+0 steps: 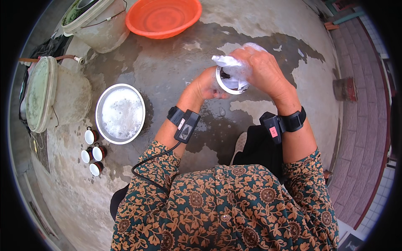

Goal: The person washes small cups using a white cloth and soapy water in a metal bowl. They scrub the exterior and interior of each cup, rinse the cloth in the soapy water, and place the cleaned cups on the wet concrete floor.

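Observation:
My left hand (209, 85) holds a round vessel (222, 84) with a white rim, its opening turned towards my right; its outer side is mostly hidden. In my right hand (262, 67) is a soapy white cloth (230, 64), part of it inside the vessel's mouth. Suds cling to the fingers of my right hand. To the left on the floor stands a metal basin (98, 114) of foamy water. Near it are several small mugs (98, 153), white inside and dark red and black outside.
An orange plastic basin (163, 33) stands at the top. Two large pale buckets (73, 94) and a hose (67, 57) lie along the left. The concrete floor (176, 59) is wet in patches. A reddish block-like object (344, 89) stands by the tiled strip at right.

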A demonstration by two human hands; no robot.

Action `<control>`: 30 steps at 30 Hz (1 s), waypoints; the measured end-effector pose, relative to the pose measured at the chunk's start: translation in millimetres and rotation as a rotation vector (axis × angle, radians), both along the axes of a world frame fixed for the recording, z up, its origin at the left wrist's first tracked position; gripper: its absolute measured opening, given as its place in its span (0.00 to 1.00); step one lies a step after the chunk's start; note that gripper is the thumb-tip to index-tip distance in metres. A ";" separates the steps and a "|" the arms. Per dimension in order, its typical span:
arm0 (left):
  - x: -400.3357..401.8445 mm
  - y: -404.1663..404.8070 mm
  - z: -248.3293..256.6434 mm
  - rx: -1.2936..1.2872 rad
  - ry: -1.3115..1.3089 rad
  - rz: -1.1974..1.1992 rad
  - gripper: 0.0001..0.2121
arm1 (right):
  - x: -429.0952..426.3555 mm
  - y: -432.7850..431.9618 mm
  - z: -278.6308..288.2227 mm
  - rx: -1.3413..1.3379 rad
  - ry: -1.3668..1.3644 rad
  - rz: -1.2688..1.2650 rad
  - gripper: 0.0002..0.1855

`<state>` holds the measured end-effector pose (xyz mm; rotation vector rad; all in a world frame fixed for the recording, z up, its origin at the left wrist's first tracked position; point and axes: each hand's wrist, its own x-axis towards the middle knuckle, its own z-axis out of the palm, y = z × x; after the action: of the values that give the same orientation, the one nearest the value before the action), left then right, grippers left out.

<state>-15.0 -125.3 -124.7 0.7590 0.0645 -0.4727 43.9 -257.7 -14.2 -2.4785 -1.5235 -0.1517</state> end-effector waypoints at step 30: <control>-5.9 5.2 19.8 -0.143 0.056 0.479 0.16 | 11.2 -6.2 -5.3 0.195 0.732 -0.392 0.17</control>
<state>-20.8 -120.1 -104.9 0.5652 0.2558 -0.0403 55.1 -264.0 -19.4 -2.2598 -0.6890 0.4701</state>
